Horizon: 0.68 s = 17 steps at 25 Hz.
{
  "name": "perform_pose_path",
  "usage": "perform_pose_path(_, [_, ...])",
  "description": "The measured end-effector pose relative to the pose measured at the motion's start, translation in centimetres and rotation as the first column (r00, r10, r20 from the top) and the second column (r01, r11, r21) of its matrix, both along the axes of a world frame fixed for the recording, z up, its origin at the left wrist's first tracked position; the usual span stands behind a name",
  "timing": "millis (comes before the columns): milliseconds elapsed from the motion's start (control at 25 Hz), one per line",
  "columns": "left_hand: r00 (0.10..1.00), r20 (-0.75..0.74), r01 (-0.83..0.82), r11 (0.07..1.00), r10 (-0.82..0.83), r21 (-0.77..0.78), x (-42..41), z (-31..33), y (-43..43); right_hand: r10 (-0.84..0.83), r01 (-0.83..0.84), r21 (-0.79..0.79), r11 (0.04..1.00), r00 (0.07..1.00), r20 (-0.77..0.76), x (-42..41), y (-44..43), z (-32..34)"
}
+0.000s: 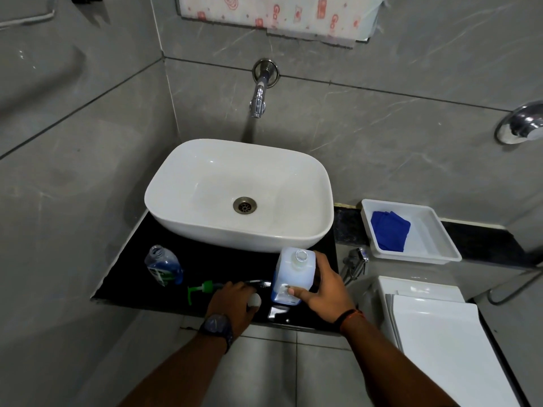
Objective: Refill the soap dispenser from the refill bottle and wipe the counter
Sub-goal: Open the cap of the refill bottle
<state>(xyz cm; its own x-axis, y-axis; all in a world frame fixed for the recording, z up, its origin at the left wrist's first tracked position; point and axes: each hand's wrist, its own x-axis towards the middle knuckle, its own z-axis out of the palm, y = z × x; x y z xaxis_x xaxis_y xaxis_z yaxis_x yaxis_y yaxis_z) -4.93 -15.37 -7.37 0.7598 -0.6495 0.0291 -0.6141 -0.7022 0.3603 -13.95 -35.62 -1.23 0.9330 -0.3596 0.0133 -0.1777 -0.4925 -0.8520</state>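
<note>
The soap dispenser (163,265) stands uncapped at the left front of the black counter (123,277), part-filled with blue liquid. Its green pump head (202,289) lies flat on the counter just to its right, nozzle toward the front edge.

The refill bottle (292,277) stands upright at the right front of the counter, in front of the basin (239,195), with its neck open. The right hand (323,292) grips the bottle body: thumb across the near face, fingers wrapped around the far side.

The left hand (232,304) rests on the counter between pump head and bottle, fingers curled around a small white cap (255,301).

A white tray (440,239) sits on the ledge to the right, well apart from the bottle, holding a folded blue cloth (389,230). A wall tap (260,95) projects above the basin.
</note>
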Motion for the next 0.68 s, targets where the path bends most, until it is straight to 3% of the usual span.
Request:
perform_pose_path(80, [0.998,-0.062,-0.032,0.998,0.029,-0.049,-0.1,0.2,-0.1,-0.001,0.001,0.002,1.000,1.000,0.006,0.0,0.0,-0.1])
perform_pose_path(200, [0.979,-0.167,-0.160,0.947,0.116,-0.279,-0.3,1.3,1.0,-0.002,0.002,0.002,1.000,1.000,0.012,-0.1,0.0,-0.1])
perform_pose_path(280, [0.946,-0.223,-0.311,0.854,0.236,-0.418,0.2,1.9,2.7,-0.003,0.003,0.004,1.000,1.000,0.010,-0.1,0.1,0.1])
perform_pose_path(360, [0.868,-0.284,-0.497,0.704,0.408,-0.507,1.3,2.5,5.3,-0.003,0.003,0.009,1.000,1.000,0.003,-0.1,0.2,0.3])
perform_pose_path(440, [0.777,-0.273,-0.615,0.593,0.567,-0.520,2.8,2.8,8.1,-0.004,0.004,0.015,1.000,1.000,-0.006,0.1,0.2,0.4])
perform_pose_path(680, [0.625,-0.175,-0.726,0.484,0.761,-0.489,6.5,3.2,12.3,-0.022,0.023,0.019,1.000,0.999,-0.041,0.6,0.5,0.4])
